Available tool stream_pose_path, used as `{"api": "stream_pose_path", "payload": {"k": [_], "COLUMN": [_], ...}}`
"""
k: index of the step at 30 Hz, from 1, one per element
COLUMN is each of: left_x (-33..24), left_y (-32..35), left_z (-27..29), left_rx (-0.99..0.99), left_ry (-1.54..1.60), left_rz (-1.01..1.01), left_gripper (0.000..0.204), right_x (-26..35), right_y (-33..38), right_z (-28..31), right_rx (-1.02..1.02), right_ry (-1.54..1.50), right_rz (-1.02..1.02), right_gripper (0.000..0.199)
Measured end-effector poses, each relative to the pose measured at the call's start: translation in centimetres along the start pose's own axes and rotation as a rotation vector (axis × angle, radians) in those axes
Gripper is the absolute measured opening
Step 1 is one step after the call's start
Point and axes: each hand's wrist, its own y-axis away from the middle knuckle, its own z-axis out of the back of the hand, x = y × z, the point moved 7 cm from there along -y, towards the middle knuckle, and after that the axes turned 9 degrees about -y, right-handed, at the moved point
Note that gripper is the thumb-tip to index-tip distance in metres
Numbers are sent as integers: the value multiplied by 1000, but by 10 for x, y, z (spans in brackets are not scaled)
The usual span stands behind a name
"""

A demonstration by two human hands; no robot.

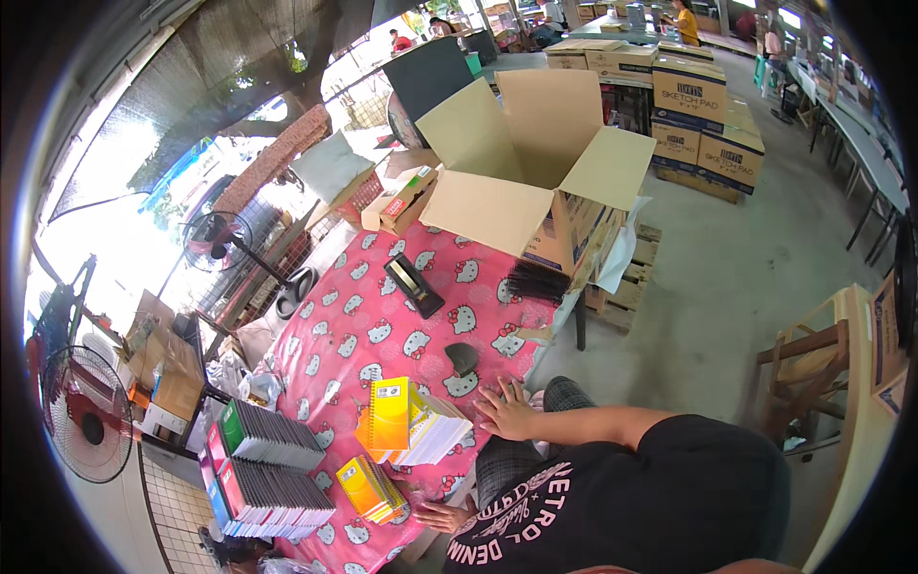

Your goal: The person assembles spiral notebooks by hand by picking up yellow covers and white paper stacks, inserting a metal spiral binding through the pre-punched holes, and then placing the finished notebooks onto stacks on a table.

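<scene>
two spread hands (505, 411) near yellow notebooks (389, 416)

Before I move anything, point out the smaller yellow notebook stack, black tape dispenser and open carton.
Smaller yellow notebook stack (362, 490): head view, top notebook's cover.
Black tape dispenser (416, 288): head view, middle of its body.
Open carton (490, 212): head view, its near folded-out flap.

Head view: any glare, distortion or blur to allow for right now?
Head view: bright daylight washes out the background behind the black round stand fan; head view: fisheye distortion bows the pale wooden frame at far right, with black around the rim; head view: the yellow spiral-bound notebooks look fairly sharp.
</scene>
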Motion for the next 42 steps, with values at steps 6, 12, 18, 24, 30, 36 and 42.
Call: {"api": "stream_pose_path", "payload": {"k": [6,12,18,24,30,36,42], "left_x": [-5,-15,-19,-19,-17,-15,-8], "left_y": [-4,-5,-9,-10,-8,-7,-5], "left_z": [3,2,2,3,3,3,3], "left_rx": [-5,6,10,12,10,17,14], "left_ry": [-12,-7,4,13,11,13,16], "left_rz": [-1,-21,-29,-41,-53,-57,-64], "left_gripper": [125,126,126,127,128,129,130], "right_x": [3,-2,-2,1,0,0,0], "right_y": [1,0,-1,3,0,1,2], "right_z": [-3,-7,-5,-1,-3,-4,-5], "right_rx": [-13,-58,-49,-45,-44,-24,-51], "right_ry": [-3,3,7,25,19,32,27], "right_rz": [21,1,-9,4,17,3,3], "right_gripper": [65,64,64,65,66,66,66]}}
